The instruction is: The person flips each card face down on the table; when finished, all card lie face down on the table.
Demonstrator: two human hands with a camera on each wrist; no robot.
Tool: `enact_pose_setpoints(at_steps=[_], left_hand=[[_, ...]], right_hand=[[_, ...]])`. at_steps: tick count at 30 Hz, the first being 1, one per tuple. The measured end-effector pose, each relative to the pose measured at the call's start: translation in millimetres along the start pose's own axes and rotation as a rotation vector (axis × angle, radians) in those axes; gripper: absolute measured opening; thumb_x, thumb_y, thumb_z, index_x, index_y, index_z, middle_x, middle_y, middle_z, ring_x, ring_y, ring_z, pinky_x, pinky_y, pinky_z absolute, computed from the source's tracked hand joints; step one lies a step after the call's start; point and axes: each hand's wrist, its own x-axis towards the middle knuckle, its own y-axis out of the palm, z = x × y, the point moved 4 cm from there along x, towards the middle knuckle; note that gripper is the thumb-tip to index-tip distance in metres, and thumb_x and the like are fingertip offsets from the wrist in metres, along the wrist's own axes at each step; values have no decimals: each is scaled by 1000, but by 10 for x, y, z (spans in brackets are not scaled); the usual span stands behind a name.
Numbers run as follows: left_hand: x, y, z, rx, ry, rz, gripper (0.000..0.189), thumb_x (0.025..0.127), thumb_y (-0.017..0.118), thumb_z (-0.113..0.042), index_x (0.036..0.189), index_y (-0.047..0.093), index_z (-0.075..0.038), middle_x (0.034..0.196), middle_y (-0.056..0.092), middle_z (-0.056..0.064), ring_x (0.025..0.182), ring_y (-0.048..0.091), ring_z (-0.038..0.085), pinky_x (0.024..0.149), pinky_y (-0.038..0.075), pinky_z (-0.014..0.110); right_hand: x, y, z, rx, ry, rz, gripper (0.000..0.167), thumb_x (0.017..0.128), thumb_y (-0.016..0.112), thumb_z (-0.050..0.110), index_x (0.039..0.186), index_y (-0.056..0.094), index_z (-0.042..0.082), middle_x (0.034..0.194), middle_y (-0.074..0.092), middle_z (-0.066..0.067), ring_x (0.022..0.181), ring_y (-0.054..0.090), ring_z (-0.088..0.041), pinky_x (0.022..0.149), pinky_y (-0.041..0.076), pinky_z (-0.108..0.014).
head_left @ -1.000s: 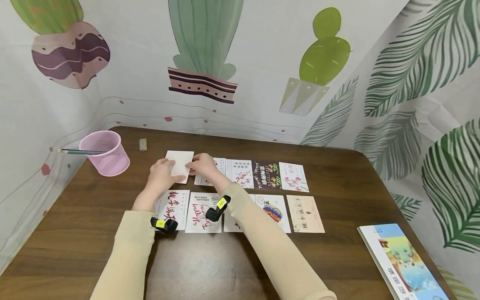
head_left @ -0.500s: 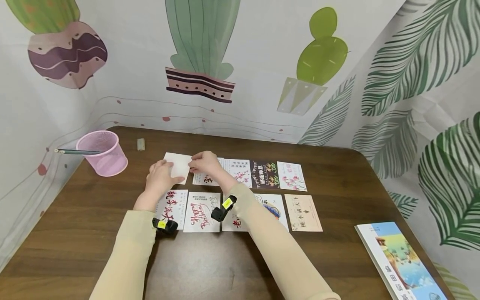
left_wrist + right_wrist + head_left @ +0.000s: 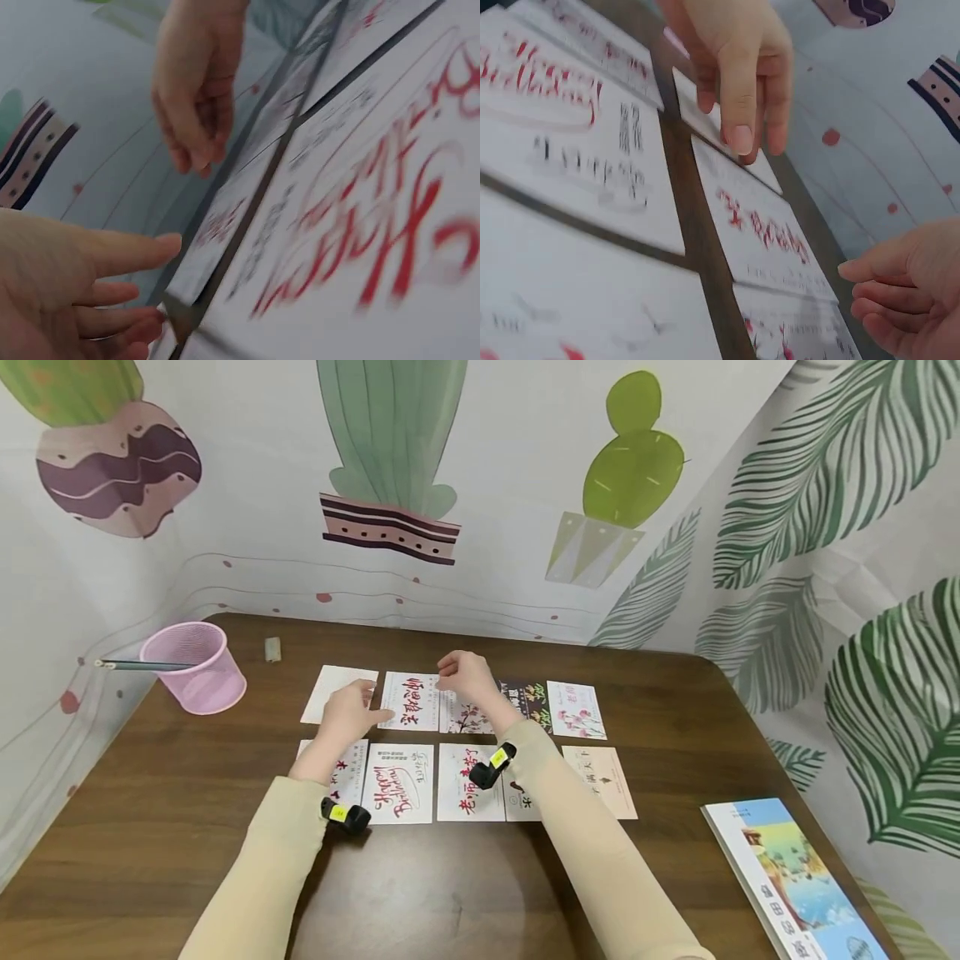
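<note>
My left hand (image 3: 347, 717) hovers with its thumb spread, holding nothing, between a blank white card (image 3: 330, 687) and a card with red and black writing (image 3: 410, 702). Farther right, my right hand (image 3: 468, 681) hangs empty over the back row, fingers loosely bent, partly covering a blossom card (image 3: 463, 714). The right wrist view has that hand (image 3: 900, 292) beside the same red-lettered card (image 3: 769, 225). Under the left wrist are a partly hidden red-lettered card (image 3: 352, 777) and a Happy Birthday card (image 3: 400, 783), also large in the left wrist view.
A dark card (image 3: 536, 697) and a pink flower card (image 3: 576, 710) continue the back row. A beige card (image 3: 607, 777) ends the front row. A pink mesh pen cup (image 3: 202, 677) with pencils and an eraser (image 3: 272, 649) stand back left. A book (image 3: 798, 877) lies at right.
Both hands have let go of the blank white card, which now lies at the left end of the back row. They have moved rightward, the right hand farther, uncovering the red-lettered card beside it.
</note>
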Motion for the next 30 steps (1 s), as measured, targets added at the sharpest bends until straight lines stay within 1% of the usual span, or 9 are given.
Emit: enact_pose_setpoints(at_steps=[2, 5, 9, 12, 14, 17, 23, 28, 30], left_hand=[[14, 69, -54, 5, -9, 10, 64, 88, 72, -20, 138, 46, 10, 134, 56, 29, 123, 55, 43, 101, 46, 53], [25, 129, -112, -5, -41, 0, 63, 87, 72, -19, 138, 47, 9, 137, 53, 28, 125, 52, 44, 103, 45, 52], [17, 146, -150, -17, -86, -15, 61, 87, 72, -17, 139, 47, 6, 140, 52, 26, 127, 51, 44, 104, 45, 52], [24, 144, -166, -26, -88, -14, 60, 88, 71, -17, 139, 48, 6, 140, 52, 26, 127, 51, 44, 103, 45, 52], [38, 143, -164, -60, -86, -12, 61, 88, 70, -17, 139, 47, 7, 139, 53, 27, 126, 51, 43, 104, 45, 52], [68, 128, -145, -151, -97, -16, 61, 87, 70, -15, 139, 46, 8, 138, 53, 27, 125, 53, 42, 104, 46, 50], [150, 82, -77, -372, -181, -32, 61, 88, 68, -9, 142, 43, 5, 134, 56, 26, 125, 53, 38, 104, 46, 44], [228, 107, -32, -556, -231, -40, 57, 90, 63, -3, 143, 43, 2, 134, 55, 23, 126, 51, 33, 108, 43, 39], [254, 140, -31, -617, -244, -27, 55, 91, 62, -2, 143, 44, 3, 136, 54, 23, 127, 51, 33, 110, 41, 38]], right_hand=[[-6, -6, -14, -40, -3, -4, 35, 84, 75, 7, 117, 65, 2, 108, 69, -12, 99, 64, -26, 85, 54, -35], [-18, 47, -17, -106, -30, 18, 41, 81, 79, 10, 118, 65, 3, 110, 69, -11, 101, 63, -24, 88, 53, -34], [-44, 146, -9, -155, -72, 49, 49, 78, 82, 13, 122, 64, 4, 115, 68, -10, 103, 61, -23, 89, 53, -33], [-58, 182, -17, -163, -67, 36, 50, 78, 83, 12, 123, 63, 5, 115, 67, -9, 103, 60, -23, 88, 54, -33], [-64, 190, -27, -166, -55, 22, 51, 77, 83, 11, 123, 62, 6, 114, 66, -9, 102, 60, -23, 87, 54, -33], [-74, 194, -33, -166, -41, 17, 51, 77, 82, 10, 124, 62, 5, 114, 66, -10, 103, 60, -24, 88, 54, -35], [-81, 195, -39, -147, -40, 23, 51, 78, 82, 11, 124, 61, 4, 119, 65, -10, 106, 60, -25, 91, 53, -36], [-71, 189, -54, -135, -41, 23, 51, 78, 83, 12, 123, 62, 4, 119, 66, -9, 105, 60, -24, 90, 53, -35], [-71, 171, -68, -132, -38, 23, 51, 78, 83, 12, 123, 62, 5, 119, 66, -8, 106, 61, -24, 91, 52, -35]])
